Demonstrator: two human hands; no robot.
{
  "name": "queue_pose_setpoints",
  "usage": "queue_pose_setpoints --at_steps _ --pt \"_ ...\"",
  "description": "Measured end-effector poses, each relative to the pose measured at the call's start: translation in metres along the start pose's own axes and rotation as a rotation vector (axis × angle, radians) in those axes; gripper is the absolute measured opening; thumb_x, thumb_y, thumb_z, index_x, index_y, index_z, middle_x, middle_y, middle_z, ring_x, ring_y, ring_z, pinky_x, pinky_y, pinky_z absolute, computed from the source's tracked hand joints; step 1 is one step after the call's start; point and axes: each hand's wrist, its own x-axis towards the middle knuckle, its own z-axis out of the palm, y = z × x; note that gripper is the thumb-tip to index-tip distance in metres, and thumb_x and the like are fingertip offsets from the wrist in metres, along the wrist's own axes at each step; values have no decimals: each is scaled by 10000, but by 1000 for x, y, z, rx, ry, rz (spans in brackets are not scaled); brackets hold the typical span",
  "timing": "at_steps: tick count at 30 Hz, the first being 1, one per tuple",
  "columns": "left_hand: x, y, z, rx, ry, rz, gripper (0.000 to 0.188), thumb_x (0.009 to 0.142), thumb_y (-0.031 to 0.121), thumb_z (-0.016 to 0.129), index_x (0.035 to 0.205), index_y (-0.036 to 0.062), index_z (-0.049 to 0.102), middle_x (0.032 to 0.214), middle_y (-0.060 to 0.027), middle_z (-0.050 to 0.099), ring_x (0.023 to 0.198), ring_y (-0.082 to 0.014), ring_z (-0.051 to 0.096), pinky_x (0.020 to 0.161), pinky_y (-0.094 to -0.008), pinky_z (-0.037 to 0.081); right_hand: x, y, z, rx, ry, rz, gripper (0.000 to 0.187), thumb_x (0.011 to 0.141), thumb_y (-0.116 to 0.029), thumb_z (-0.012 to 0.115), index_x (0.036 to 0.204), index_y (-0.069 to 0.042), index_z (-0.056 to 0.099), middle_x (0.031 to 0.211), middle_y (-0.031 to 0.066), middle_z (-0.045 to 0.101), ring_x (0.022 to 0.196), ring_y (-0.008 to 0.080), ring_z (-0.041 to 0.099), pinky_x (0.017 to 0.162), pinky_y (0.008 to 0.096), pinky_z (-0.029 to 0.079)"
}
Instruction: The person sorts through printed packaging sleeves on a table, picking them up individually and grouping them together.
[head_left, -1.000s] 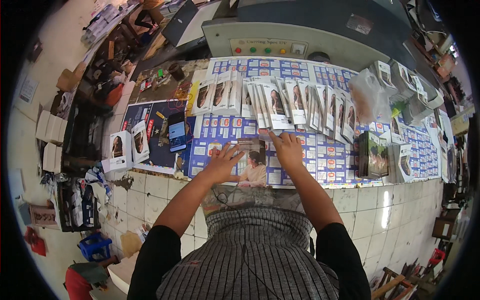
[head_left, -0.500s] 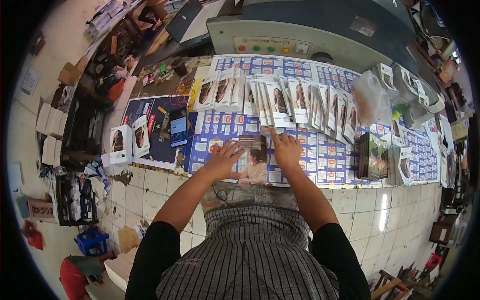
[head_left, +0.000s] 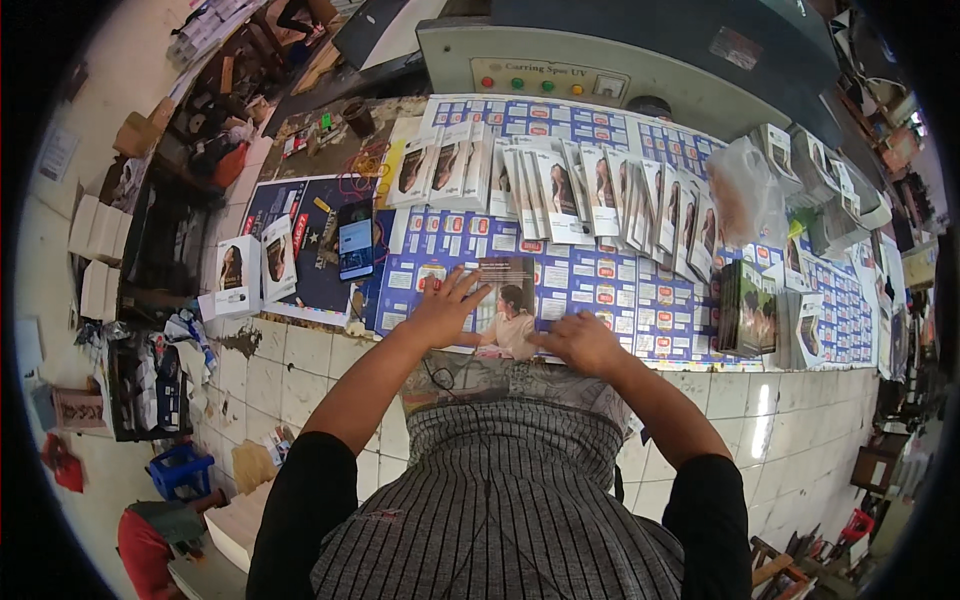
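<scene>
White floor tiles [head_left: 800, 420] show along the near edge of our work table [head_left: 300, 350], which is covered with blue printed sheets [head_left: 600, 300]. We press a flat printed card [head_left: 508, 310] down near the table's front edge. Our left hand [head_left: 445, 310] lies flat on the card's left side with the fingers spread wide, holding nothing. Our right hand [head_left: 580, 342] rests on the card's lower right edge with the fingers curled; we cannot tell if it grips the card. Behind the card stands a long row of small boxes [head_left: 560, 190]. A phone [head_left: 355, 240] lies off to the left. A dark stack of boxes [head_left: 750, 310] sits to the right, near a clear plastic bag [head_left: 745, 190]. A grey machine [head_left: 600, 70] runs along the back.
</scene>
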Motion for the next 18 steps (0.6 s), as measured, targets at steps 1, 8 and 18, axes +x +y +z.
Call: queue_pose_setpoints --at_steps 1,8,18 --pt "2 0 1 -2 2 1 1042 771 687 694 1583 210 246 1657 -121 132 1523 -407 74 1145 -701 144 -10 0 -3 -3 -2 0 434 874 -155 594 1297 -244 634 913 12 643 921 213 637 805 393 476" --pt "-3 -8 13 -9 78 56 995 827 710 603 1597 218 208 1668 -110 117 1534 -371 53 1174 -665 82 -40 36 -8 3 203 536 545 828 -215 720 1344 -103 584 1179 130 624 1087 323 592 934 467 467" --pt "-11 -6 26 8 214 79 925 844 714 551 1567 198 295 1651 -84 214 1534 -320 125 1194 -630 72 39 -68 40 1160 524 961 743 818 -197 776 1409 65 412 1179 231 631 996 325 661 858 399 543"
